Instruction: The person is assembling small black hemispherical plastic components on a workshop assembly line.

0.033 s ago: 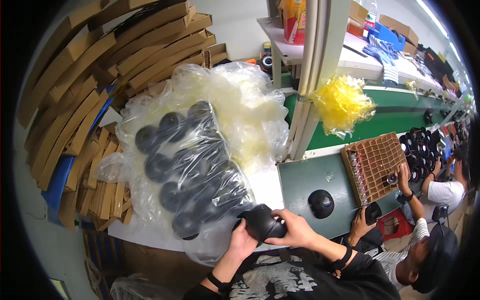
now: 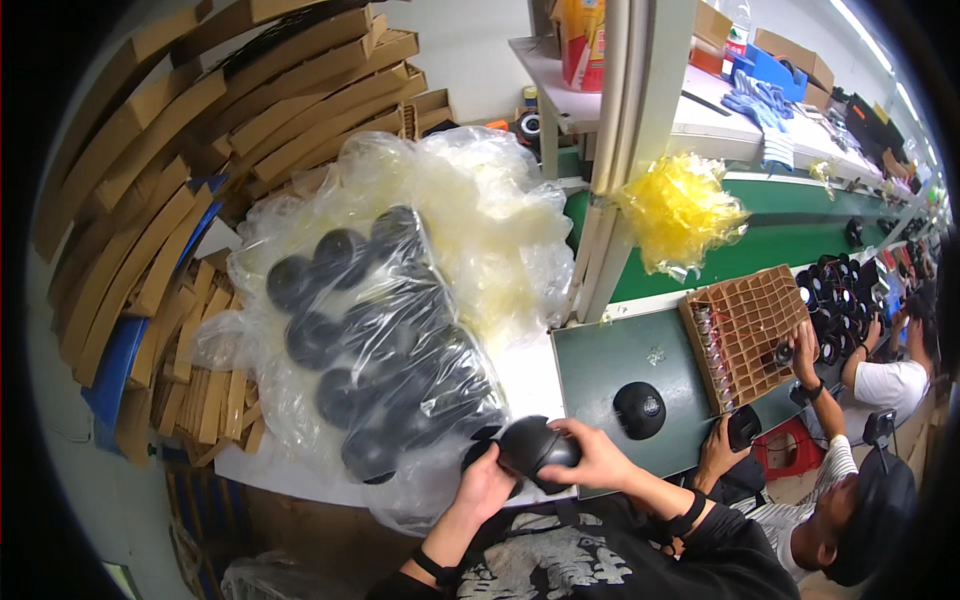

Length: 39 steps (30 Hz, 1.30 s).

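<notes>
My right hand [image 2: 597, 456] grips a glossy black dome-shaped shell [image 2: 536, 446] from its right side, thumb and fingers curled over it. A seam runs around the shell's lower right part. My left hand [image 2: 484, 484] is closed at the shell's left side, its thumb raised against a dark rounded piece [image 2: 477, 456]. Whether that piece is separate from the shell I cannot tell. Just left of my hands, several black domes [image 2: 368, 455] lie in rows under a clear plastic bag [image 2: 290, 400]. Another black dome [image 2: 640, 410] rests on the green work surface [image 2: 590, 375] to the right.
A cardboard divider box [image 2: 745, 335] stands on the bench at right. Beside me a co-worker's hand [image 2: 716, 455] holds a black part, the other reaching into the box. Yellow plastic film [image 2: 685, 215] hangs on a post [image 2: 618, 170]. Cardboard pieces [image 2: 150, 215] are stacked at left.
The black shell has turned between my hands and shows a rounder side, having shifted slightly right. My left fingers have moved a little along its left edge.
</notes>
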Each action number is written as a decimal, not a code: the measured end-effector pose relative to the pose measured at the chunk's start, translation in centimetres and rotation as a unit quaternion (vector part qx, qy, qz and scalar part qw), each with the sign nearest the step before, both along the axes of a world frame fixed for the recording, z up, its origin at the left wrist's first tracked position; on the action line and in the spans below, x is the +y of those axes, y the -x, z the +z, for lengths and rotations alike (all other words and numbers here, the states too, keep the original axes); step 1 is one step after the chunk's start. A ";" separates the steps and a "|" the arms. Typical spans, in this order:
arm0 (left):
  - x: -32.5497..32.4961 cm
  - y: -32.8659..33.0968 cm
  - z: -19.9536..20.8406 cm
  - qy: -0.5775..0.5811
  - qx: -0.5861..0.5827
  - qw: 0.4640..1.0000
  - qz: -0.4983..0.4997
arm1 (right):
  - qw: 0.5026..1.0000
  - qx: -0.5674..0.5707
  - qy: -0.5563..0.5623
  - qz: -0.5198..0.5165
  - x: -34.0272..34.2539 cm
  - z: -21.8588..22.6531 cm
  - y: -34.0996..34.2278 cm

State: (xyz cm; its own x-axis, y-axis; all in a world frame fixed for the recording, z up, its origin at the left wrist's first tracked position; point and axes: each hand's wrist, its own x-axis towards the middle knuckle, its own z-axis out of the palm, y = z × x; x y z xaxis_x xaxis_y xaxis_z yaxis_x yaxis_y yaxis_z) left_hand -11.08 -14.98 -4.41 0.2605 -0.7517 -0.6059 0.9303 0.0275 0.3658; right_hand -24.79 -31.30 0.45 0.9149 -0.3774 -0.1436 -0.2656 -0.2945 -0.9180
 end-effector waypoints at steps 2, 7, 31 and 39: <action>0.9 0.1 -2.4 -0.034 -0.261 0.964 -0.038 | 0.956 -0.020 -0.251 -0.153 -3.2 -5.7 2.1; 4.8 -2.2 -3.0 -0.202 -0.781 0.560 -0.188 | 0.755 -0.080 -0.515 -0.397 -17.1 -9.2 5.2; 4.1 0.3 -2.6 -0.273 -0.791 0.455 -0.304 | 0.879 -0.221 0.075 -0.415 -25.0 -22.4 -4.0; 5.9 -0.3 -1.5 -0.191 -0.864 0.419 -0.205 | 0.943 -0.182 0.145 0.240 0.7 -8.5 -6.1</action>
